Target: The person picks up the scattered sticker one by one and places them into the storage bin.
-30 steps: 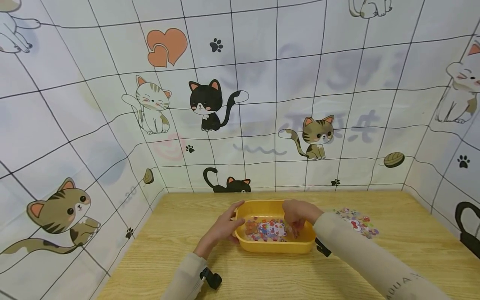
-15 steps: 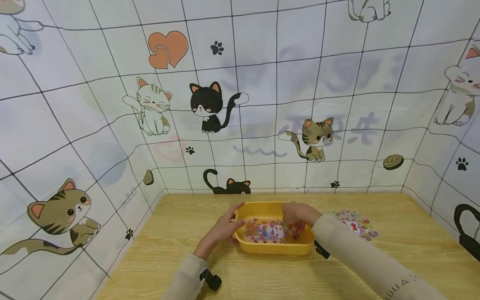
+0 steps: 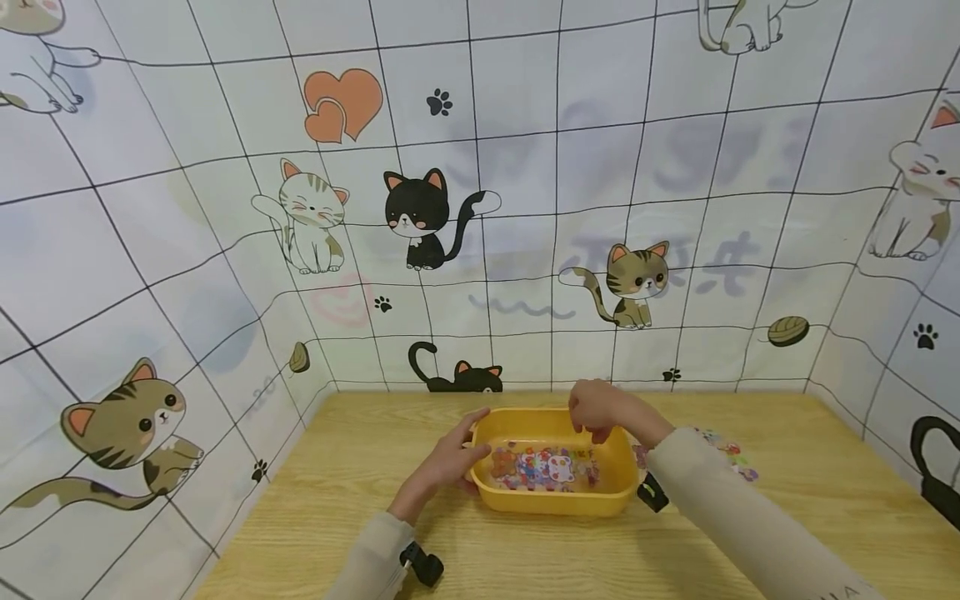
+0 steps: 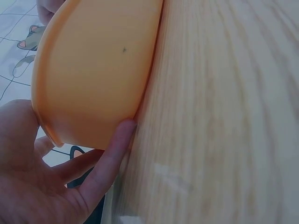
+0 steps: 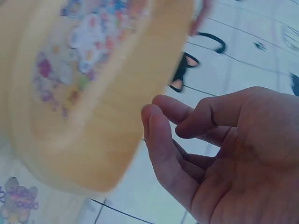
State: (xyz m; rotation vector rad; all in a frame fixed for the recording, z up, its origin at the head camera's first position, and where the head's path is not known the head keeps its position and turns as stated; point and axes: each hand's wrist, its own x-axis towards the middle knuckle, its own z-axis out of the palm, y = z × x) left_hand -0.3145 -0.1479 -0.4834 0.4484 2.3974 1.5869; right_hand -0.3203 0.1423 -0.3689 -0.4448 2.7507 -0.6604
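Likely light and stiff, the yellow plastic tub point(image 3: 555, 503) on the counter point(image 3: 352, 467) suits end grips: the left hand point(image 3: 452, 457) pinches its left end; the right hand point(image 3: 609, 411), above its far right, holds nothing, fingers loosely bent.

left hand point(image 3: 450, 460): bare | left sleeve point(image 3: 371, 554): pale beige, long, ending just behind the hand | left wrist device point(image 3: 427, 567): small, black, blocky, behind the hand | right hand point(image 3: 602, 408): bare | right sleeve point(image 3: 738, 496): same beige, dark lettering point(image 3: 849, 592) farthest from the hand | right wrist device point(image 3: 652, 493): black, behind the hand
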